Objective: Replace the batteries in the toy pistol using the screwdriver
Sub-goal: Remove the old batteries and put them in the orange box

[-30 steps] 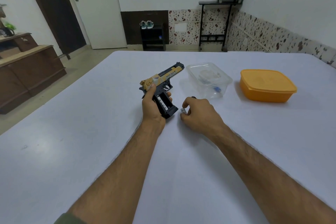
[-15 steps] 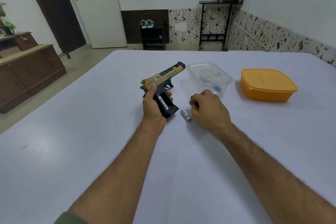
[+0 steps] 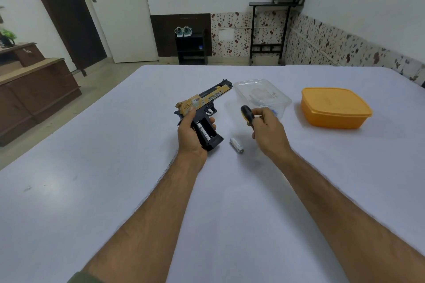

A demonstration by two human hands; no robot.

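Observation:
My left hand [image 3: 192, 136] grips the black-and-gold toy pistol [image 3: 204, 103] by its handle, barrel pointing away to the right. The battery bay in the handle is uncovered and one battery [image 3: 204, 130] lies inside. A loose silver battery [image 3: 236, 145] lies on the white table [image 3: 115, 190] between my hands. My right hand [image 3: 268, 131] holds the screwdriver [image 3: 246, 115] by its black-and-yellow handle, lifted just above the table to the right of the pistol. The screwdriver's shaft is hidden by my fingers.
A clear plastic box [image 3: 262, 95] with small items inside stands just beyond my right hand. An orange lidded box [image 3: 334, 108] stands further right. Beyond the table's far edge are a dark shelf with shoes, a door and a wooden desk at the left.
My right hand let go of the silver battery on the table, moved away toward the clear box and picked up the screwdriver. The left hand and pistol stayed put.

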